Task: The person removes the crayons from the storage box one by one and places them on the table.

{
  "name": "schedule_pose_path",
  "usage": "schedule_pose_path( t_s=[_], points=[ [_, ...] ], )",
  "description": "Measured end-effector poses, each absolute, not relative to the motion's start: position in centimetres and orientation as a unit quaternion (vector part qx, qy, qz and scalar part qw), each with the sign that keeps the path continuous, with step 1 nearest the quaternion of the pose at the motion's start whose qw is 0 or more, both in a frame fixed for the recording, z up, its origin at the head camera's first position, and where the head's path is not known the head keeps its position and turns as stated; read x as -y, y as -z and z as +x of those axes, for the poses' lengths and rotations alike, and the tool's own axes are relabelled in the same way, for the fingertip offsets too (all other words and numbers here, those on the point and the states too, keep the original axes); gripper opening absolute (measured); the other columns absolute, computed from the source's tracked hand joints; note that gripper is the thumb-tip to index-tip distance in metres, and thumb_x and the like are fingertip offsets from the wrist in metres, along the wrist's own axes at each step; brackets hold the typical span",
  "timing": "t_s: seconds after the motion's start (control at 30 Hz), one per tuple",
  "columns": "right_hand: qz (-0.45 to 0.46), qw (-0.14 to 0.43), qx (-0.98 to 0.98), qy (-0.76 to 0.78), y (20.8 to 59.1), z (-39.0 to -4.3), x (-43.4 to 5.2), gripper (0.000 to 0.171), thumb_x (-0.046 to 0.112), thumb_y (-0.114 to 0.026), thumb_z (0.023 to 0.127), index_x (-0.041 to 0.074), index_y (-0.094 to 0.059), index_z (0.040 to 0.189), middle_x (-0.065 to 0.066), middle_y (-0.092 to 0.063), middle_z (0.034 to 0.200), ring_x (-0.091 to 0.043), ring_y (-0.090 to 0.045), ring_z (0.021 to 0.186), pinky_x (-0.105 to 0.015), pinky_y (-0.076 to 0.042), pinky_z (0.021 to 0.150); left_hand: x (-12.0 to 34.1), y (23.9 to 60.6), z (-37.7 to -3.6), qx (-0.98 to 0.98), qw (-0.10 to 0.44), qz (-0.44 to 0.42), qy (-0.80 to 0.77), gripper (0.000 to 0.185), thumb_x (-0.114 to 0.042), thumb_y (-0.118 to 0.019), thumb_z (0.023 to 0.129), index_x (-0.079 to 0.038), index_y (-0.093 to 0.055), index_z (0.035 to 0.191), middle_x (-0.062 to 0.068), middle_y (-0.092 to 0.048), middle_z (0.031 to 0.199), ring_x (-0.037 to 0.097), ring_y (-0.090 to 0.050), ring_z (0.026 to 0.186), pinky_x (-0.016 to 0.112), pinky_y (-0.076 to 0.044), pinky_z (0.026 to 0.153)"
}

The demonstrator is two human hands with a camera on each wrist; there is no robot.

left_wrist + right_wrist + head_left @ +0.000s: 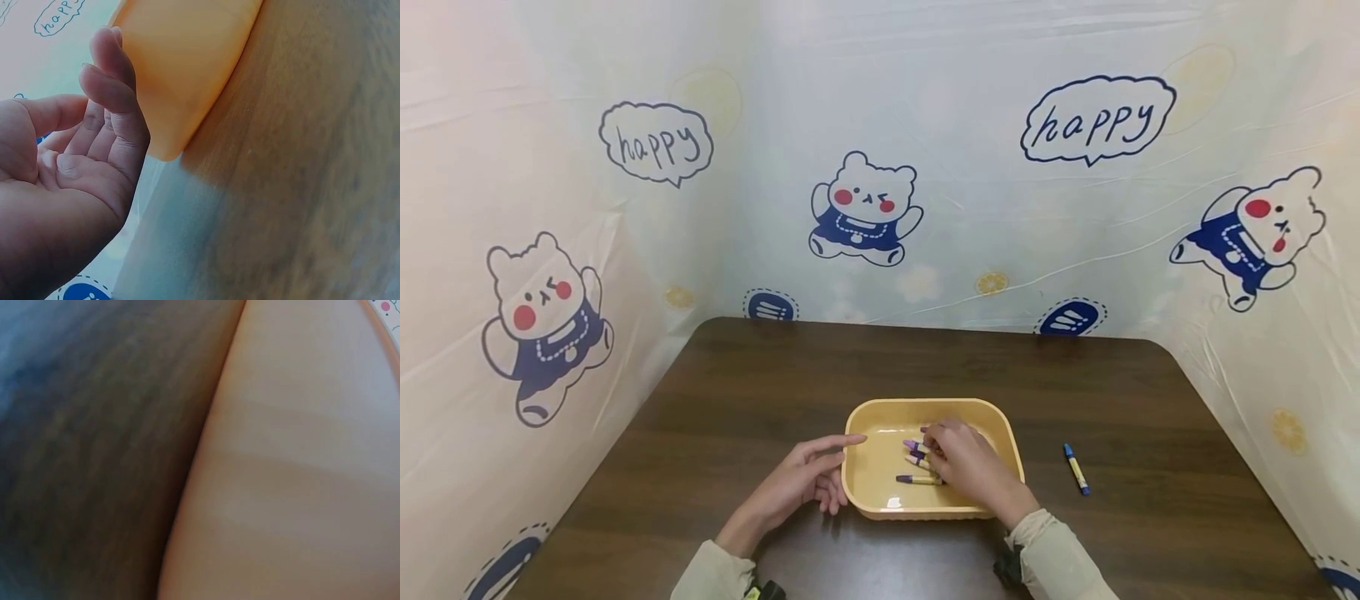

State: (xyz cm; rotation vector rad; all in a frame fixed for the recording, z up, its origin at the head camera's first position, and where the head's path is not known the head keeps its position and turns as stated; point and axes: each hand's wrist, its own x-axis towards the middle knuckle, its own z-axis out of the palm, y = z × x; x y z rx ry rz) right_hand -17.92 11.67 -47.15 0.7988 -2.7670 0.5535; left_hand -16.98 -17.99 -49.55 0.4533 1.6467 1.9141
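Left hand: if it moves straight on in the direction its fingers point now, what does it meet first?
The left hand points right, its fingertips at the yellow tray's left wall. Going straight on, it would press that wall first; in the left wrist view the fingers look already against it, though contact is unclear.

My tray (880,500) is pale yellow, the crayons (919,467) in it purple with yellowish wrappers. A blue and yellow crayon (1076,468) lies on the dark brown wood-grain table (737,383). The backdrop (962,167) is creamy white, printed with navy-dressed, red-cheeked bears.
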Motion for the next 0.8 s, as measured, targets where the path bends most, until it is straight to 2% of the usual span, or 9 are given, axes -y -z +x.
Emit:
schedule_pose_path(
  t_s=[0.37,0.6,0.8],
  points=[
    [0.246,0.092,0.937,-0.229,45.5,-17.7,-12.0,0.008,0.005,-0.076,0.083,0.009,-0.072,0.089,0.001,-0.066,0.087,-0.01,-0.056,0.076,-0.027,-0.051,0.065,18.0,49.2,-16.9,-0.624,0.274,0.164,-0.713,0.049,-0.023,-0.045,0.107,0.0,-0.038,0.151,0.014,-0.07,0.079,0.018,-0.065,0.06,0.026,-0.054,0.054],
    [0.249,0.124,0.931,-0.236,44.4,-17.5,-12.2,0.01,0.004,-0.076,0.082,0.009,-0.074,0.09,0.001,-0.068,0.089,-0.011,-0.061,0.08,-0.03,-0.054,0.07,18.1,49.2,-17.1,-0.625,0.271,0.169,-0.712,0.048,-0.021,-0.044,0.108,0.001,-0.039,0.15,0.014,-0.069,0.077,0.018,-0.065,0.06,0.027,-0.055,0.055],
    [0.23,0.123,0.933,-0.247,43.5,-16.7,-12.9,0.01,0.004,-0.076,0.082,0.011,-0.072,0.089,0.005,-0.064,0.084,-0.006,-0.057,0.076,-0.025,-0.053,0.066,18.0,49.6,-17.1,-0.617,0.275,0.164,-0.719,0.049,-0.022,-0.045,0.107,0.002,-0.038,0.15,0.013,-0.068,0.077,0.018,-0.065,0.06,0.028,-0.055,0.055]
  ],
)
